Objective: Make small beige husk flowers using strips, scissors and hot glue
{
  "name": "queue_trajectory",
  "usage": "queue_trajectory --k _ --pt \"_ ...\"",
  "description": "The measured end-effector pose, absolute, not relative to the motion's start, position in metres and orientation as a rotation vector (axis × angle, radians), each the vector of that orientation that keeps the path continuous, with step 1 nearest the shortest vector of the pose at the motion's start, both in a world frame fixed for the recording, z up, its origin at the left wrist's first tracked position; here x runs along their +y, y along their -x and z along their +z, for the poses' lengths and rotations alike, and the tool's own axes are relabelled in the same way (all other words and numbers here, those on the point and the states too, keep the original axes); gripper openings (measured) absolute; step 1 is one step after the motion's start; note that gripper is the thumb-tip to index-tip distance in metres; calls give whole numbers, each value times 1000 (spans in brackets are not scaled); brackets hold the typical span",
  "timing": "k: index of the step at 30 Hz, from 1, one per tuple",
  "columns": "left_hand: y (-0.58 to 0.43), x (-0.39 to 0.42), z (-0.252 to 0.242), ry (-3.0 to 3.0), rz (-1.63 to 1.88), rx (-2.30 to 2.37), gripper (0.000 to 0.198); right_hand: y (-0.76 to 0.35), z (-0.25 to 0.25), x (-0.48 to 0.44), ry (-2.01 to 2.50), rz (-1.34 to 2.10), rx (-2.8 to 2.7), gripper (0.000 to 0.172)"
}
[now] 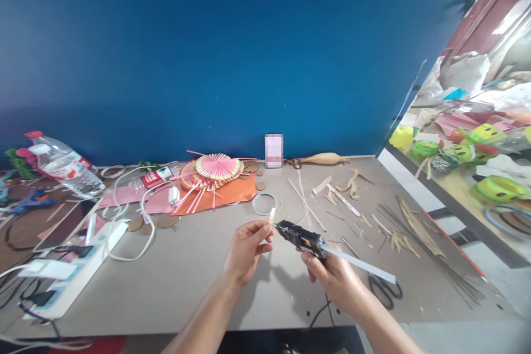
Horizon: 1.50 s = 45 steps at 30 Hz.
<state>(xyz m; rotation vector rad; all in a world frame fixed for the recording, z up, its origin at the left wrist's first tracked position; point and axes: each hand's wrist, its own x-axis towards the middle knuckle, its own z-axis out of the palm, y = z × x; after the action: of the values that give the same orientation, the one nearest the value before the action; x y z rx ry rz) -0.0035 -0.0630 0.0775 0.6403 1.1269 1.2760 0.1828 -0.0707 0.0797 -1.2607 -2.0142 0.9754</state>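
My right hand [332, 272] is wrapped round a black hot glue gun [301, 237], its nozzle aimed left. A long whitish glue stick [360, 264] sticks out of the gun's rear. Between the thumb and fingers of my left hand [248, 249] is a small pale strip [272, 214], held upright. The nozzle tip is at or very near the base of this strip; whether they touch I cannot tell. Both hands are above the grey table [199, 282]. Just behind the strip lies a clear ring [264, 204]. Black-handled scissors [385, 290] lie partly behind my right forearm.
At left stand a white power strip [78, 271] with cables and a plastic bottle [66, 163]. Pink paper fans [219, 167] rest on orange paper [236, 193]. Dried husks [418, 224] and thin wires [440, 265] lie at right. A blue panel [265, 55] closes off the back.
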Motion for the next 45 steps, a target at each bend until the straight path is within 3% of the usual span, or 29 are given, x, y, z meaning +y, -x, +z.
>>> queue_trajectory --k 22,45 --pt "2 -63 82 -661 1264 1173 21 -183 80 -71 1238 911 -2052 33" --pt "2 -64 84 -671 1259 1162 21 -183 82 -72 1259 921 -2056 43"
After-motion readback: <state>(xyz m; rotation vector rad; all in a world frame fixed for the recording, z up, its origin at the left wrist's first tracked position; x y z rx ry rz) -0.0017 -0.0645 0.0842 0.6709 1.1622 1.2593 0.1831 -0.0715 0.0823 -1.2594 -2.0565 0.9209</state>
